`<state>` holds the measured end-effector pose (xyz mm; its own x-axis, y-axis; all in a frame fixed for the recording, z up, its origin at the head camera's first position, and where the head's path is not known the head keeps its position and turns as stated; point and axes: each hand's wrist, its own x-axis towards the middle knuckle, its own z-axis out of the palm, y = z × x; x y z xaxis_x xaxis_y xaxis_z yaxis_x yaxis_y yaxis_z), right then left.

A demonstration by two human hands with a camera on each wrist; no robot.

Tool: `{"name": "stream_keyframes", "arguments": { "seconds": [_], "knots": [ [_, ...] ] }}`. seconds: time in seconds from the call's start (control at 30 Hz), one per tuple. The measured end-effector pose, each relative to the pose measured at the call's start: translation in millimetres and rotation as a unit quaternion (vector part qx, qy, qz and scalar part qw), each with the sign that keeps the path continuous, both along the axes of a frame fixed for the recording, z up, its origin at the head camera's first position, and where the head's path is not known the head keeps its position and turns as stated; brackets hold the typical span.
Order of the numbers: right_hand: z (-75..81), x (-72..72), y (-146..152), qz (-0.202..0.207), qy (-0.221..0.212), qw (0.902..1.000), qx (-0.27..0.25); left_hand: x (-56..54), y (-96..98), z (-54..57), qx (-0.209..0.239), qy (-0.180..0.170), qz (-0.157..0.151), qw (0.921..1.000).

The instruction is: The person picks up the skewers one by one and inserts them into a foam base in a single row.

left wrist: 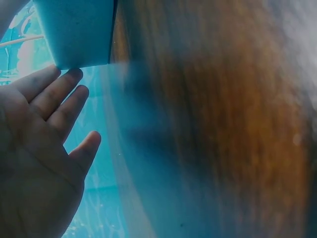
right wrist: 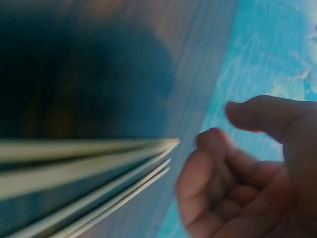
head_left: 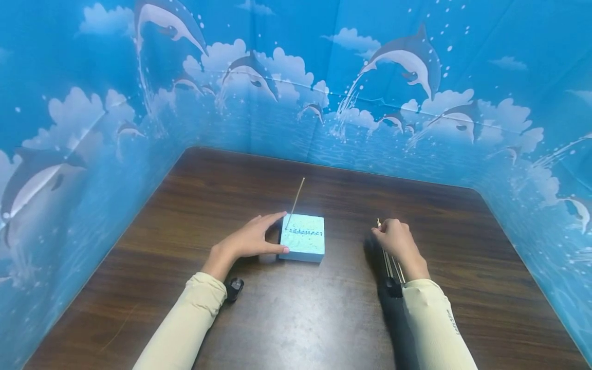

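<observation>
A light blue foam block (head_left: 302, 244) lies on the table, a row of dark marks across its top. One thin skewer (head_left: 297, 199) stands in it, slightly tilted, near the left end of that row. My left hand (head_left: 248, 238) holds the block from the left side, thumb at the front corner and fingers at the back corner. Over to the right, my right hand (head_left: 399, 240) hovers above several loose skewers (right wrist: 74, 171). Its fingers are loosely curled, with the thumb apart from them. In the right wrist view the pointed skewer tips lie just short of the fingers.
The brown wooden table (head_left: 296, 318) carries all of this. A blue dolphin-print curtain (head_left: 287, 113) surrounds its back and sides. A black wrist camera (head_left: 235, 289) sits at the left wrist, another (head_left: 393, 288) at the right, close over the skewers.
</observation>
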<state>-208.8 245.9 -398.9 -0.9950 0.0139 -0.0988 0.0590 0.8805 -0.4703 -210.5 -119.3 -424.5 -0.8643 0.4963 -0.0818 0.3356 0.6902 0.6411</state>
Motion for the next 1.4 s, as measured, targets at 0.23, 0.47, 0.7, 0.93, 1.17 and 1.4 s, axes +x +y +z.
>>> {"name": "stream_keyframes", "arguments": {
  "seconds": [0.23, 0.47, 0.7, 0.93, 1.17, 1.4],
  "knots": [
    [-10.0, 4.3, 17.2, -0.04, -0.069, 0.9961, 0.039, 0.8, 1.1, 1.0, 0.003, -0.004, 0.001, 1.0],
    [-14.9, 6.3, 19.5, -0.043, -0.066, 0.9961, 0.039, 1.7, 2.7, 1.9, 0.006, -0.004, -0.001, 1.0],
    [-13.2, 7.6, 19.3, -0.051, -0.062, 0.9958, 0.045, 2.7, 3.4, 2.5, 0.005, -0.009, -0.001, 0.9999],
    [8.8, 2.1, -2.3, -0.027, 0.011, 0.9996, -0.004, 3.9, 1.7, 3.1, 0.008, -0.013, 0.004, 0.9999],
    [46.4, -2.3, -49.0, 0.005, 0.179, 0.9812, -0.071, 3.2, 1.4, 3.1, 0.007, -0.012, 0.003, 0.9999],
    [68.8, -0.3, -95.7, 0.061, 0.299, 0.9418, -0.142, 2.9, 1.9, 3.9, 0.005, -0.014, 0.003, 0.9999]
  ]
}}
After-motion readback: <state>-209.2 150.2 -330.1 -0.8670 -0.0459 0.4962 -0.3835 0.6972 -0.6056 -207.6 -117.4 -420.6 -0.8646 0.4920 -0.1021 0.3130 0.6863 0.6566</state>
